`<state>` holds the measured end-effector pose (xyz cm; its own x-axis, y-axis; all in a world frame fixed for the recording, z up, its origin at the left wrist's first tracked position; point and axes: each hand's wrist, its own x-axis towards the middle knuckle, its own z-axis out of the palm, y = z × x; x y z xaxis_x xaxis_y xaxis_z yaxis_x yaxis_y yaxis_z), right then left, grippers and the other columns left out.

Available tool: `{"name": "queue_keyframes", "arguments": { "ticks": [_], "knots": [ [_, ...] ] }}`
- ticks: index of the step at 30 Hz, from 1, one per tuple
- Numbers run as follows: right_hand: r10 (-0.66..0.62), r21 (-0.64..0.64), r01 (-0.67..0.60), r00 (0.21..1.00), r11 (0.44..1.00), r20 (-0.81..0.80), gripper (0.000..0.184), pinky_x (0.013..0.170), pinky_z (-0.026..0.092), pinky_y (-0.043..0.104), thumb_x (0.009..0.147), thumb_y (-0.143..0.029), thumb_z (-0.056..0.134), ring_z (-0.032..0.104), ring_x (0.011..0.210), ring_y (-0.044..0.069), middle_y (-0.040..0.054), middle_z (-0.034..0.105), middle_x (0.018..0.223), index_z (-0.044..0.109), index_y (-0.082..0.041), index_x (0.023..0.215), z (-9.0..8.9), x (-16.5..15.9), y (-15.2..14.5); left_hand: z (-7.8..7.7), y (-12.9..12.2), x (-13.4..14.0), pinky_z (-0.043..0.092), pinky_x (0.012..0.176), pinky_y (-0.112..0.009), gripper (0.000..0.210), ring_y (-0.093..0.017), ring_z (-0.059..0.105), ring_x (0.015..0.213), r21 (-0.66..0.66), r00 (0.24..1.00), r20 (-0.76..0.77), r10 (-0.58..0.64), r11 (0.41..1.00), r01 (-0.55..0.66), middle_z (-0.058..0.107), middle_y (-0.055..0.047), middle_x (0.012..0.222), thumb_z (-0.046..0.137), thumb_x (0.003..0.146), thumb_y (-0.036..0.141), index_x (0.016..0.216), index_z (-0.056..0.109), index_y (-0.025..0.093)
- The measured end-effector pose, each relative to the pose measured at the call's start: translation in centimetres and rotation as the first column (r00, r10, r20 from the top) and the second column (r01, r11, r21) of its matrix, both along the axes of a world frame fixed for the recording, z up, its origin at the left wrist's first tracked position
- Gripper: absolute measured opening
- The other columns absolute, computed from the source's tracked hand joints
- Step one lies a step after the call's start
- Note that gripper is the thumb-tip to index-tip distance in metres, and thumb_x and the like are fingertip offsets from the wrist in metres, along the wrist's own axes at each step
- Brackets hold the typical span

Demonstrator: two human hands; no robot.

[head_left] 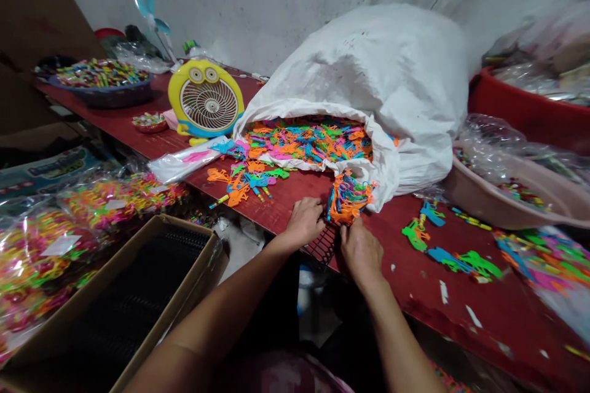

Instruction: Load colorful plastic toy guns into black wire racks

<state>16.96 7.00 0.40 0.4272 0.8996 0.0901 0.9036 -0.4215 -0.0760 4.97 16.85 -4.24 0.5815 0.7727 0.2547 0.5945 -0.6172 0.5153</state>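
A black grid tray [321, 247] sits at the front edge of the red table, with bright plastic toy pieces [349, 196] heaped at its far end. My left hand [305, 221] is closed at the tray's left side, fingers curled in beside the heap. On the right side, my right hand [362, 250] is closed at the tray's edge, thumb and finger against the near pieces. Just behind, a large white sack [369, 67] lies on its side, its mouth spilling similar orange, blue, green and pink pieces. The tray's far part is hidden under the pieces.
Loose toy pieces [244, 184] lie left of the tray, and more [454, 261] to the right. A yellow fan [207, 98] stands behind. A pink basin [507, 196] is at right. An open carton [161, 313] of black items and bagged toys [46, 258] are at lower left.
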Motion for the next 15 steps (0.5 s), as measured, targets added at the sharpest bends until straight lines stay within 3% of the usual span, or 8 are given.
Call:
{"name": "queue_keyframes", "arguments": {
  "ticks": [4,8,12,15],
  "knots": [
    [-0.017,0.044,0.019,0.999,0.999,-0.035,0.026,0.060,0.034,0.029,0.098,-0.035,0.041,0.069,0.079,0.024,0.0110,0.072,0.087,0.056,-0.017,0.109,-0.1,0.4,-0.3,0.5,-1.2,-0.7,0.042,0.103,-0.041,0.041,-0.024,0.051,0.120,-0.020,0.983,0.181,0.036,0.999,-0.033,0.059,-0.009,0.129,0.055,0.082,0.020,0.123,0.058,0.019],
    [-0.036,0.095,0.041,0.998,0.995,-0.058,0.030,0.060,0.033,0.028,0.098,-0.040,0.043,0.069,0.080,0.023,0.0109,0.073,0.090,0.059,-0.017,0.109,0.0,1.1,-0.6,3.0,-3.7,-1.5,0.038,0.108,-0.039,0.037,-0.022,0.047,0.125,0.134,0.889,0.440,0.126,0.970,-0.204,0.054,-0.011,0.133,0.053,0.091,0.030,0.126,0.055,0.021],
    [-0.015,0.083,0.020,0.998,0.996,-0.064,0.028,0.060,0.034,0.027,0.099,-0.035,0.041,0.068,0.079,0.021,0.0100,0.073,0.089,0.061,-0.018,0.108,0.2,1.6,-0.4,6.7,-4.7,-0.3,0.033,0.108,-0.044,0.034,-0.027,0.044,0.128,0.374,0.933,0.350,-0.084,0.925,-0.057,0.054,-0.009,0.134,0.060,0.089,0.044,0.117,0.064,0.026],
    [0.005,0.062,-0.001,0.997,0.998,-0.073,0.030,0.063,0.037,0.026,0.100,-0.033,0.039,0.069,0.081,0.020,0.0110,0.072,0.090,0.062,-0.016,0.109,0.3,1.8,-0.1,8.1,-4.0,1.5,0.034,0.102,-0.043,0.023,-0.024,0.051,0.116,0.446,0.941,0.298,-0.162,0.895,0.013,0.063,-0.007,0.119,0.062,0.089,0.041,0.103,0.070,0.024]
  ]
}}
